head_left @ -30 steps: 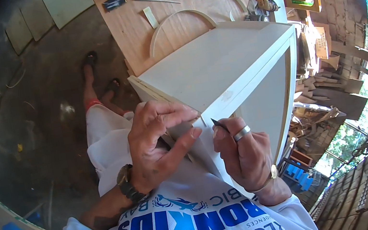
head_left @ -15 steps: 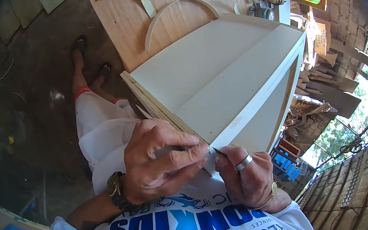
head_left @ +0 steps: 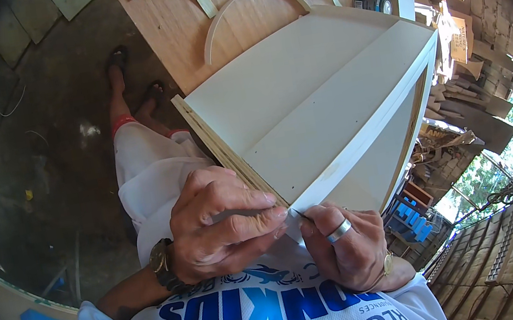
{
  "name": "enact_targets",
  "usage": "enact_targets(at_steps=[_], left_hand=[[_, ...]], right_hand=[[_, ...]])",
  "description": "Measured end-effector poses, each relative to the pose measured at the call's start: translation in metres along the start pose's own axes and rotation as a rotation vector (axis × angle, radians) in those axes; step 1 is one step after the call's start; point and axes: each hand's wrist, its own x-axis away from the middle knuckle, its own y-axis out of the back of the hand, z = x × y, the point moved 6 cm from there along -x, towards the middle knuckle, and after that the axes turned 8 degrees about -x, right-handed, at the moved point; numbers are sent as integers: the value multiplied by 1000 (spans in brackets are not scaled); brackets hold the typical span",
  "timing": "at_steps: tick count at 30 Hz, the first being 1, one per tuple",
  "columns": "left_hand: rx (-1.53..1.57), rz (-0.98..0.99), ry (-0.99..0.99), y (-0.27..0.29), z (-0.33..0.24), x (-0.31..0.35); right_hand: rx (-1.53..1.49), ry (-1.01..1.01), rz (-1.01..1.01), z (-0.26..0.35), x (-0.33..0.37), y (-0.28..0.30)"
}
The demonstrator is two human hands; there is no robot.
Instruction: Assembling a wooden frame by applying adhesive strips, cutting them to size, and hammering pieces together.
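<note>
At the near corner of the white cabinet [head_left: 330, 114], lying on the plywood bench [head_left: 179, 23], left hand [head_left: 225, 233] pinches a thin blade [head_left: 299, 214]; right hand [head_left: 346, 247] curls, bracing. One slip could gouge paint or cut fingers.

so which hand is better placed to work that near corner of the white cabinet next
Probably the right hand: it pinches a thin pointed tool whose tip sits at the corner of the white cabinet. The left hand lies on the edge beside it.
</note>
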Motion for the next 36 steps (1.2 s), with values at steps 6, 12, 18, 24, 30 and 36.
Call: enact_targets(at_steps=[6,12,18,24,30,36], left_hand=[[-1,-8,-7,-1,0,1],[-33,15,-33,-2,1,4],[-54,39,-5,-2,-1,2],[-78,38,113,-1,-10,-6],[-92,-40,115,-4,-11,2],[-104,-88,87,-5,-10,8]], right_hand=[[25,-26,18,1,-1,0],[53,-7,14,2,0,-2],[-56,-81,18,-5,3,1],[-177,-163,-51,-21,17,7],[-99,-66,-107,-14,21,7],[49,21,-177,-3,12,4]])
